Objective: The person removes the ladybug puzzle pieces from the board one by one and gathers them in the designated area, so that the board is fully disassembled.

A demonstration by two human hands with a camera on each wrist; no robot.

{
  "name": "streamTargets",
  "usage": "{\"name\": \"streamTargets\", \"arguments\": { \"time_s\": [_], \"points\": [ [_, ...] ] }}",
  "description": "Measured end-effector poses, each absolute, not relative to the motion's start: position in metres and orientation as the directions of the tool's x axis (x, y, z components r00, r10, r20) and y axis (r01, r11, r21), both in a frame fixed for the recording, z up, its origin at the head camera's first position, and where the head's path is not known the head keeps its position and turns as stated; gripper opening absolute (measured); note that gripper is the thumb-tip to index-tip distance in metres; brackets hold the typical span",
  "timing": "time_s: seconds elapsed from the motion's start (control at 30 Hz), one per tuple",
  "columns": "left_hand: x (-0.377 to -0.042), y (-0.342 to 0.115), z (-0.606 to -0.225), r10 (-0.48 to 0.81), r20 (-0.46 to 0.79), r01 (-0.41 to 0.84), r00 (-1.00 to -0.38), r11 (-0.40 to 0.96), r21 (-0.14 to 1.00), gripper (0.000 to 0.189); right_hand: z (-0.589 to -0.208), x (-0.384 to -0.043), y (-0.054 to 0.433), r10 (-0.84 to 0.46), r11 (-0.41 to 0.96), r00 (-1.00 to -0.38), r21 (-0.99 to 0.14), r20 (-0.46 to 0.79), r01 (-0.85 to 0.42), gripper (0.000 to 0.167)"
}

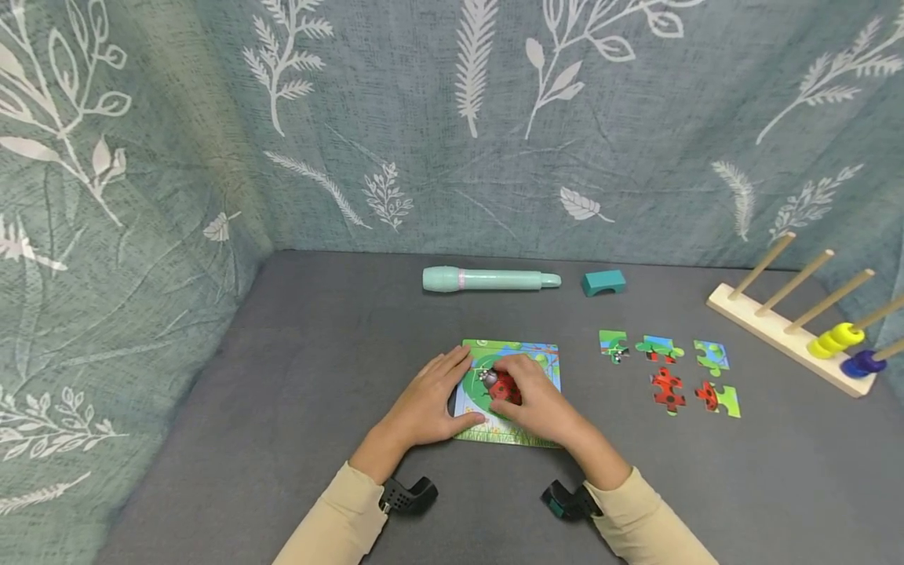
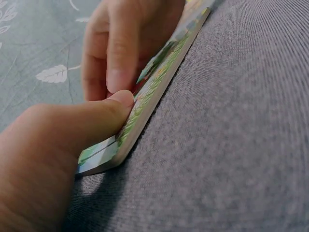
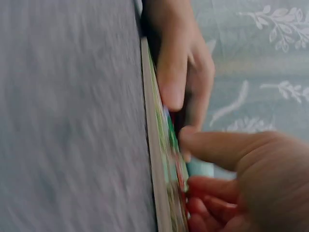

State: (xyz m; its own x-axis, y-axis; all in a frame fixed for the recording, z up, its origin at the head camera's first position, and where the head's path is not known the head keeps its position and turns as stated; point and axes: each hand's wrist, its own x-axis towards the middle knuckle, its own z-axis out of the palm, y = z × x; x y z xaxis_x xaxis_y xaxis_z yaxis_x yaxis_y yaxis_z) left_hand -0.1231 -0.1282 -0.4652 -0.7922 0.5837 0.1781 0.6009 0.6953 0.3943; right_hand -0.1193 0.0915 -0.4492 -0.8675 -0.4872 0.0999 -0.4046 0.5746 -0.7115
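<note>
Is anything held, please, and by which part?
Left hand touches the rectangular green ladybug puzzle board at its left side; unclear whether right hand holds anything.

1. The left hand (image 1: 422, 406) lay palm down, its fingers (image 1: 452, 367) stretched forward; its thumb (image 1: 466, 424) stood out sideways, toward the other hand;
2. The right hand (image 1: 538, 399) arched opposite, its fingers bent; its thumb pointed inward, near the left one;
3. The left forearm (image 1: 340, 512) and right forearm (image 1: 651, 514), sleeved in beige, slanted in toward each other.

Head view faces forward and down from above; wrist views, low and close, share both hands (image 1: 427, 404).
</note>
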Motion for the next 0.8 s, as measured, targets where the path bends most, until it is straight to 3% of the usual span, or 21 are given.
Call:
{"name": "streamTargets", "arguments": {
  "time_s": [0.13,0.8],
  "points": [
    [-0.1239,-0.1285,-0.4656,0.582,0.197,0.608,-0.789,0.695,0.382,0.085,-0.4553,-0.1161,0.0863,-0.473,0.601,-0.87,-0.67,0.141,-0.436,0.048],
    [-0.1238,-0.1283,-0.466,0.584,0.197,0.607,-0.787,0.68,0.411,0.089,-0.459,-0.1142,0.0844,-0.441,0.54,-0.869,-0.707,0.225,-0.457,0.045]
  ]
}}
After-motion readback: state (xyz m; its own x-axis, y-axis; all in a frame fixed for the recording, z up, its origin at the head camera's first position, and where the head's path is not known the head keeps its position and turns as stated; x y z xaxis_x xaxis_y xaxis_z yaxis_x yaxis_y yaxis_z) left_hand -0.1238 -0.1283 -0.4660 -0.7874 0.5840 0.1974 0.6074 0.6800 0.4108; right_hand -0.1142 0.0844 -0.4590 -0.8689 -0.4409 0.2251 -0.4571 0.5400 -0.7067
